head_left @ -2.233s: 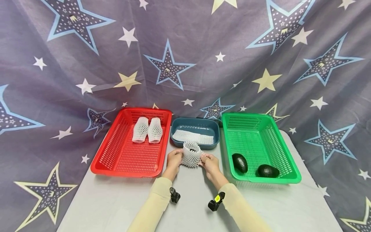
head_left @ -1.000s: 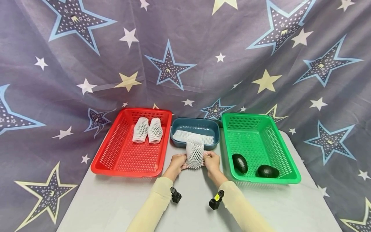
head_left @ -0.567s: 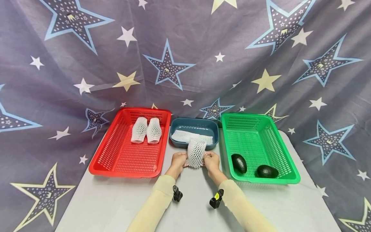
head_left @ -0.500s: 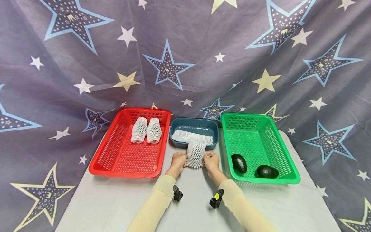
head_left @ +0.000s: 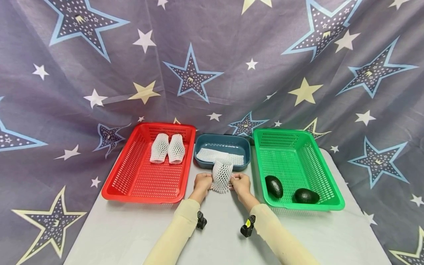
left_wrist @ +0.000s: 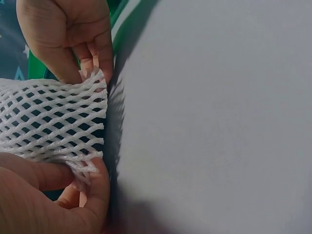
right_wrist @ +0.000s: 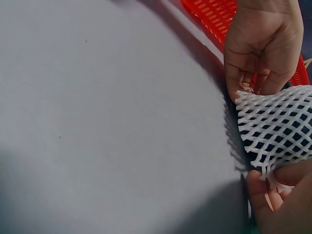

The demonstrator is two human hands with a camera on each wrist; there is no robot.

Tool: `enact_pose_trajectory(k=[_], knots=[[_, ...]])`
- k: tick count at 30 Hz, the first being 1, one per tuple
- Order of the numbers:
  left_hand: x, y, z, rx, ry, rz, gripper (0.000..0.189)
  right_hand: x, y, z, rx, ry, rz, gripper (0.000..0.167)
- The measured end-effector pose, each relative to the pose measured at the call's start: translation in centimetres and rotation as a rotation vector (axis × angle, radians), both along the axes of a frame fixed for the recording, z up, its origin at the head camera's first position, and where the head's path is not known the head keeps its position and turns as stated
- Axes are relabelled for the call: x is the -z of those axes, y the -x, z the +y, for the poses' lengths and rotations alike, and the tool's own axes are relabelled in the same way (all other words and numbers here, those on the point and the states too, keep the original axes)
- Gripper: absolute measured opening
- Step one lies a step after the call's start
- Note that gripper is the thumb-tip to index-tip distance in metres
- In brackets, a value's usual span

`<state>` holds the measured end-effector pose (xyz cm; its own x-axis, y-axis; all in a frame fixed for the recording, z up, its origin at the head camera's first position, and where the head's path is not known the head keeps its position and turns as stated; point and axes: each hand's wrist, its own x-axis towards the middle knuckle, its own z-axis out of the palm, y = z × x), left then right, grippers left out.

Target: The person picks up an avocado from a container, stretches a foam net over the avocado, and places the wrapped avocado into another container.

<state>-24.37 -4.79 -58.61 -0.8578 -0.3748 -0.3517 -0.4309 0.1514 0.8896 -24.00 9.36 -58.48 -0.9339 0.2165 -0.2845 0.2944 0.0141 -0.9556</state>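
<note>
A white foam net sleeve stands between both hands, just in front of the blue tray. Something dark shows through its mesh. My left hand pinches the sleeve's near edge on the left side, thumb against fingers. On the opposite side my right hand pinches that same edge. The right wrist view shows the sleeve's cut rim stretched between the two hands, close over the table. Two sleeved pieces lie in the red basket, and two dark avocados lie in the green one.
The red basket stands at left and the green basket at right. Between them, a blue tray holds flat white net sleeves. A starry curtain hangs behind the pale table.
Earlier the sleeve's wide top opening faced the head camera, with something dark inside. It now looks narrower and taller, the opening out of sight. Both hands stay gripping its sides, shifting slightly.
</note>
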Motion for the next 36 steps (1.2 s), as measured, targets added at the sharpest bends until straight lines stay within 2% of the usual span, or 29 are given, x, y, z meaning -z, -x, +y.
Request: enact_pose_trajectory(k=[13, 25, 29, 32, 36], knots=[[-1.0, -0.3, 0.1, 0.029, 0.162, 0.013, 0.02, 0.1, 0.2, 0.1, 0.01, -0.121, 0.047, 0.008], [-1.1, -0.2, 0.2, 0.036, 0.204, -0.013, 0.021, 0.0, 0.2, 0.1, -0.001, -0.181, 0.064, 0.012], [-1.2, -0.1, 0.4, 0.03, 0.215, -0.007, 0.021, -0.1, 0.3, 0.1, 0.009, -0.288, 0.062, 0.017], [-1.2, 0.1, 0.6, 0.02, 0.207, 0.027, 0.022, -0.1, 0.4, 0.1, 0.014, -0.349, 0.083, 0.019], [-0.9, 0.3, 0.6, 0.023, 0.159, 0.11, 0.028, 0.1, 0.4, 0.0, -0.029, -0.348, 0.159, 0.027]])
